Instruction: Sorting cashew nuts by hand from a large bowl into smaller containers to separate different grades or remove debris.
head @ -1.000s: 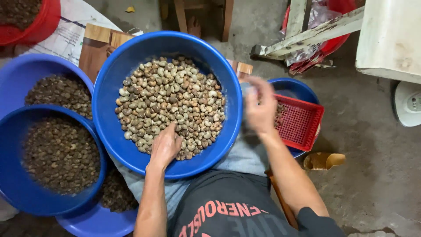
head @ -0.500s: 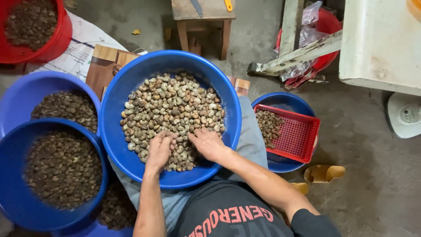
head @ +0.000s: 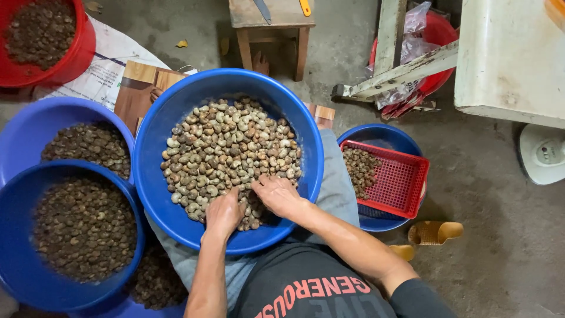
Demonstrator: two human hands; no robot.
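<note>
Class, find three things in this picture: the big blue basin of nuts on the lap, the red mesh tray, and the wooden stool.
Big blue basin (head: 306, 126), head view, bare inner wall.
Red mesh tray (head: 397, 182), head view, mesh floor.
Wooden stool (head: 276, 13), head view, seat top.

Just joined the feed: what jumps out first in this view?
A big blue basin on the person's lap, heaped with pale cashew nuts, fills the centre; the left hand and right hand rest in the pile's near edge. Left of it sit blue basins of darker nuts; right, a red mesh tray rests in a smaller blue basin.
</note>
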